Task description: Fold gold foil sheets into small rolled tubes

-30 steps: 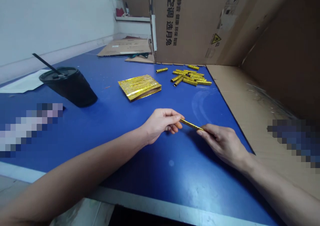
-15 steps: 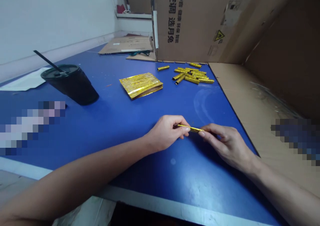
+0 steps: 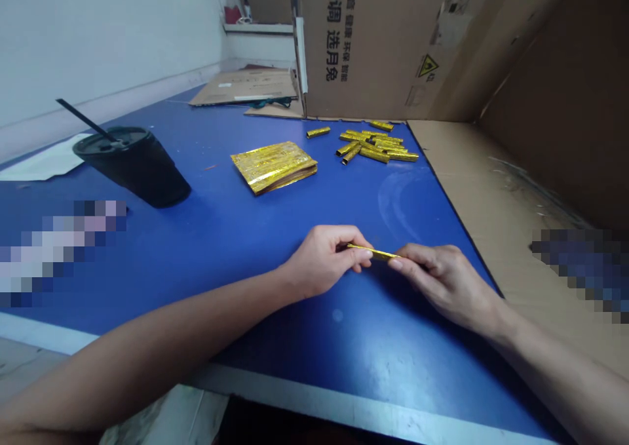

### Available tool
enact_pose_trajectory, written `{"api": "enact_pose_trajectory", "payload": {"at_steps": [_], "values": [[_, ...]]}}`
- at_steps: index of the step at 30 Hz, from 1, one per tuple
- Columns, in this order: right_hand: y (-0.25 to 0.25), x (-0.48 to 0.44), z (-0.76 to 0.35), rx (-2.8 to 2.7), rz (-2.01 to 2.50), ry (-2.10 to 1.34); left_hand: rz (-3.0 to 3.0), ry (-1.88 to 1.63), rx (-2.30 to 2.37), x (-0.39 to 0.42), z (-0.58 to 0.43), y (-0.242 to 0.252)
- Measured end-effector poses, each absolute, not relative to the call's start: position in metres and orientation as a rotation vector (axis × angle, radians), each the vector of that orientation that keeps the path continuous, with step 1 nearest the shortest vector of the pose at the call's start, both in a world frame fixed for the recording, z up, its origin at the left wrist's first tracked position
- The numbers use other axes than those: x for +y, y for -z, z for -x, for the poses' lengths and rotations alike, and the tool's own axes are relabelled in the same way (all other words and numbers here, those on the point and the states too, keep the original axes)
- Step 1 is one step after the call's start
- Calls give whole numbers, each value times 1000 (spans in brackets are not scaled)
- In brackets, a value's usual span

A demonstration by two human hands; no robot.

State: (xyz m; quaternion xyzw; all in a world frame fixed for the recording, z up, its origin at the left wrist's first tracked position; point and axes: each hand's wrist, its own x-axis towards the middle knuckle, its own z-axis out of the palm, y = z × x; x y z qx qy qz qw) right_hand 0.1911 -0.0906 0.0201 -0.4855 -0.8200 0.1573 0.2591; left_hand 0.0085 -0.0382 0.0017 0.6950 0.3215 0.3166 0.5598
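Between my two hands is a narrow strip of folded gold foil paper [image 3: 381, 254], held just above the blue table. My left hand [image 3: 331, 258] pinches its left end between thumb and fingers. At the right end, my right hand [image 3: 435, 271] grips it the same way, thumb on the near side. The fingers hide both ends of the strip. Beyond my hands lies a flat stack of gold foil sheets [image 3: 275, 164]. Farther right sits a loose pile of small gold foil tubes [image 3: 381, 145], with one tube [image 3: 318, 132] apart from them on the left.
A dark tumbler with a straw [image 3: 137, 166] stands on the blue table [image 3: 206, 235] at left, by a white sheet [image 3: 44, 160]. A large cardboard box [image 3: 378, 52] rises behind and to the right. Flat cardboard [image 3: 246, 86] lies at the back. Pixelated patches cover both sides.
The whole view has shifted slightly. Both hands keep hold of the gold strip in almost the same place, the right hand's fingers bent a little differently.
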Motion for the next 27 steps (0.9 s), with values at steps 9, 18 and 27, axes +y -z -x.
{"api": "enact_pose_trajectory", "payload": {"at_steps": [9, 18, 27], "values": [[-12, -88, -197, -2313, 1169, 226, -1350, -512, 720, -27, -7, -10], [-15, -90, -191, -2237, 1401, -375, -1858, -562, 882, -34, -6, -10], [-14, -91, -187, -2212, 1364, -433, -1787, -535, 791, -33, -8, -3]]}}
